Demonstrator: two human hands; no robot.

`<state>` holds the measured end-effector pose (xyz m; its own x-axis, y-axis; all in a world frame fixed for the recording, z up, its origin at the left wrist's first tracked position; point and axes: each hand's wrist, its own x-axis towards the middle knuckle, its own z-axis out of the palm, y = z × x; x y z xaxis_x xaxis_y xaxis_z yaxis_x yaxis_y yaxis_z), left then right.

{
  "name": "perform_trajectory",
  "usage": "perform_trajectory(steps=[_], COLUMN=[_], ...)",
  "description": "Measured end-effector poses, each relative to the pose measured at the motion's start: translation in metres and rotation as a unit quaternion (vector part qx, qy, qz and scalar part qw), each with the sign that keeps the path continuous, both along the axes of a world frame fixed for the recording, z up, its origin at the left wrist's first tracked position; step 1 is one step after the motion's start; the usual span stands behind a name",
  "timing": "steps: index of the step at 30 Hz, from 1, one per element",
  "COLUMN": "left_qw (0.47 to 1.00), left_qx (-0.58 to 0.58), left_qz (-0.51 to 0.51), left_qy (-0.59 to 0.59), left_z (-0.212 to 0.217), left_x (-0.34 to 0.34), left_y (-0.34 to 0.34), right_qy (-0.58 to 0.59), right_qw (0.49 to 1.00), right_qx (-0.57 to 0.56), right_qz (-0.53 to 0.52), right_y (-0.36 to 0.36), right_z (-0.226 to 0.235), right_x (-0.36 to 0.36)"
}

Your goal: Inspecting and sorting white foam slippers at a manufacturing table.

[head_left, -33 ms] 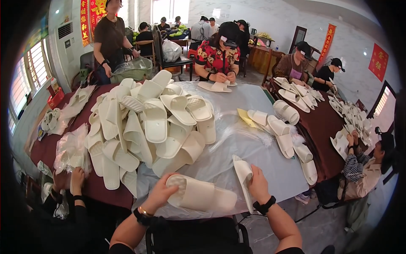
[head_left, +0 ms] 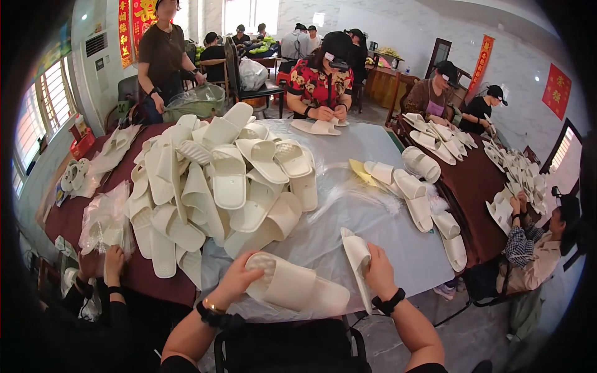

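Note:
My left hand (head_left: 236, 278) grips the heel or toe end of a cream slide slipper (head_left: 295, 285); which end cannot be told. The slipper lies sole-down over the table's near edge, its other end pointing right. In my right hand (head_left: 380, 273) a second cream slipper (head_left: 356, 256) stands tilted on its side, fingers wrapped on its right face. The two slippers are close together, their ends nearly meeting. A large heap of cream slippers (head_left: 227, 180) rises just beyond and left of my left hand.
Clear plastic sheeting (head_left: 348, 211) covers the grey table surface. Several paired slippers (head_left: 410, 186) lie along its right side, beside a yellow sheet (head_left: 362, 173). Across the table a person (head_left: 320, 87) handles a slipper. At lower left another person's hands (head_left: 114, 264) hold bagged items.
The slipper in my left hand has shifted slightly to the right, with my left hand moving along. My right hand and its slipper have barely moved.

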<state>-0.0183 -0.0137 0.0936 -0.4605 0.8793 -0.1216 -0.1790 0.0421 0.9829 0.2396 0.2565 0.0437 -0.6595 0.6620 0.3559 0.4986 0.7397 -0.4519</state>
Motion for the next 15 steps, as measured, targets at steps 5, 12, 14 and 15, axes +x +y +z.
perform_trajectory(steps=[5,12,14,15], left_qw=[0.992,0.837,0.821,0.827], left_qx=[-0.035,-0.057,-0.094,-0.087], left_qz=[-0.033,0.055,0.028,0.022], left_qy=[0.120,0.541,0.562,0.555], left_z=[-0.045,-0.051,-0.061,-0.072], left_x=[-0.029,0.048,0.061,0.061], left_y=[0.060,0.054,0.047,0.042], right_qy=[-0.063,-0.026,-0.018,-0.025], right_qw=[0.997,0.994,0.993,0.987], right_qx=[0.027,-0.019,-0.036,-0.064], right_qz=[0.045,0.103,0.115,0.142], right_y=[-0.035,-0.032,-0.031,-0.034], right_z=[-0.003,-0.019,-0.018,-0.017], right_x=[-0.014,-0.005,-0.006,-0.011])
